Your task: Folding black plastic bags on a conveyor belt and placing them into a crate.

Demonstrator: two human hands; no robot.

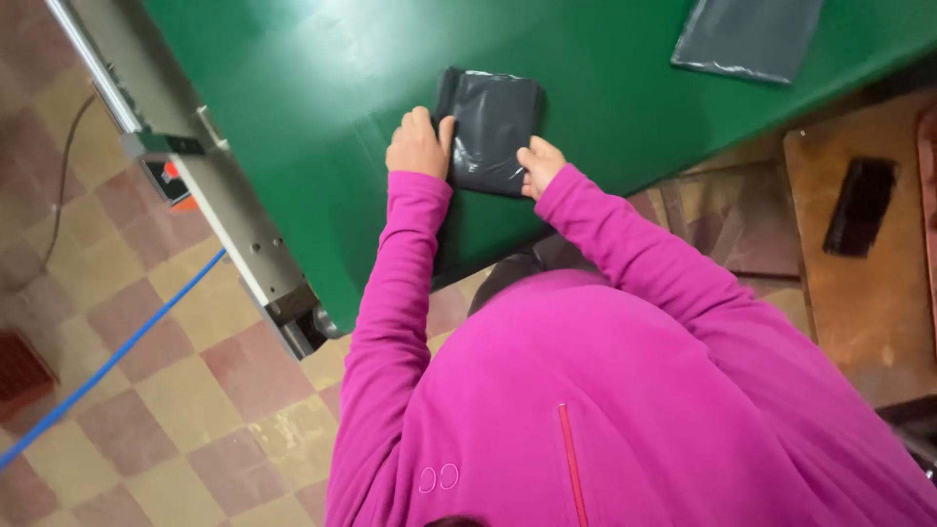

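A folded dark grey plastic package point(493, 129) lies on a green table point(322, 88) near its front edge. My left hand point(420, 144) rests against the package's left side, its fingers curled with the thumb on the plastic. At the near right corner of the package, my right hand point(540, 164) presses down. Both arms wear bright magenta sleeves. The hands hold the package from either side, flat on the table.
A second flat grey plastic bag point(747, 37) lies at the table's far right. A metal rail point(210, 185) runs along the table's left side. A blue cable point(107, 361) crosses the checkered tile floor. A brown board point(864, 293) with a black item stands at right.
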